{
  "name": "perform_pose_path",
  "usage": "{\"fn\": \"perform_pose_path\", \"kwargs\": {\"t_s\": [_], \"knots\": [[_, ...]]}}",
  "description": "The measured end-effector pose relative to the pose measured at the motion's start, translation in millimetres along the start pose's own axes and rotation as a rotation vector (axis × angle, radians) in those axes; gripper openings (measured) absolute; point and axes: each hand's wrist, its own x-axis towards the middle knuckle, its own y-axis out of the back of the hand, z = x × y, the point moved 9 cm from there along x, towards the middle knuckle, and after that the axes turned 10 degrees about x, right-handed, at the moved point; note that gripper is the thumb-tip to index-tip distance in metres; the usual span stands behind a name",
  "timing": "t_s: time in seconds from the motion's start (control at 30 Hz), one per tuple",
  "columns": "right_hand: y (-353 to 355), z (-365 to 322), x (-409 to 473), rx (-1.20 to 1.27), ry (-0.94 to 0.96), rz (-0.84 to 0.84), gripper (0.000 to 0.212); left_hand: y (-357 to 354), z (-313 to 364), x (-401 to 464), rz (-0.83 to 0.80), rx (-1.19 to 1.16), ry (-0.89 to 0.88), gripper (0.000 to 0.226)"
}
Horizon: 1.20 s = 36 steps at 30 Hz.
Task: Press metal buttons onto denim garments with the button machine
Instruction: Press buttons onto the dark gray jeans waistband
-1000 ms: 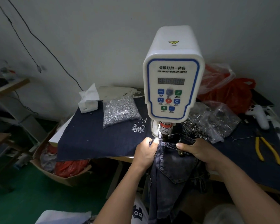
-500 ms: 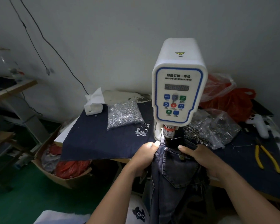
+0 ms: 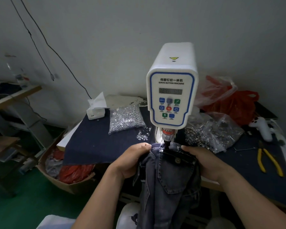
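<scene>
Denim garment (image 3: 170, 177) hangs off front edge of worktop (image 3: 92, 142), top edge tucked under punch (image 3: 168, 141) of button machine (image 3: 172, 96). Left hand (image 3: 132, 161) bunches fabric at left of punch, fingers curled round it; right hand (image 3: 203, 161) pins right side, thumb on top toward punch, fingers seemingly wrapped under cloth. One metal button (image 3: 177, 160) already sits on pocket flap, just below punch.

Step in hand, as I read it: lining up next button spot & holding it for the press. To do it well:
- pull cloth flat & taut btwn both hands, no fold under die; left side looks bunched, so smooth it first.
- keep fingertips clear of punch; both thumbs are v. near it now.
- can't see lower die or whether a button is loaded; check before triggering.
- weight of hanging cloth will drag the edge back, so hold steady till the stroke is done.
</scene>
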Motion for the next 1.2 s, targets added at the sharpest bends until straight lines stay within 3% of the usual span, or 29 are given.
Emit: {"fn": "perform_pose_path", "kwargs": {"t_s": [0.2, 0.27, 0.37, 0.5, 0.6, 0.73, 0.8, 0.87, 0.93, 1.03, 1.1, 1.2], "knots": [[-8, 7, -5, -0.435, -0.014, -0.139, 0.029, 0, 5, -22, -0.081, 0.022, -0.022, 0.022], [-3, -3, -15, -0.587, 0.046, -0.169, 0.021, -12, 3, -29, -0.13, 0.143, -0.001, 0.014], [-12, -12, -30, -0.672, 0.131, -0.143, 0.034, -34, 6, -26, -0.149, 0.387, -0.007, 0.013], [-45, -4, -34, -1.136, 0.246, -0.176, 0.031, -57, 15, -20, -0.165, 0.562, -0.053, 0.025], [-39, -8, -37, -0.943, 0.228, -0.179, 0.032, -49, 17, -22, -0.181, 0.777, -0.027, 0.028], [-5, -4, -36, -0.382, 0.063, -0.087, 0.038, -49, -7, -35, -0.441, 1.05, 0.015, 0.05], [8, -2, -33, -0.3, 0.022, -0.051, 0.038, -46, -7, -34, -0.37, 1.087, -0.07, 0.05], [18, 1, -30, -0.246, -0.013, -0.042, 0.037, -37, 0, -31, -0.237, 1.066, -0.164, 0.041], [29, -2, -28, -0.269, -0.02, -0.012, 0.033, -28, 2, -30, -0.199, 0.883, -0.181, 0.031], [40, -10, -28, -0.613, -0.018, 0.006, 0.032, -19, -2, -31, -0.178, 0.502, -0.147, 0.023], [42, -12, -28, -0.83, -0.042, -0.019, 0.036, -13, -10, -27, -0.096, 0.323, -0.081, 0.028], [41, -22, -16, -1.064, 0.024, -0.001, 0.027, -3, -21, -17, 0.07, 0.162, 0.04, 0.032]]}}
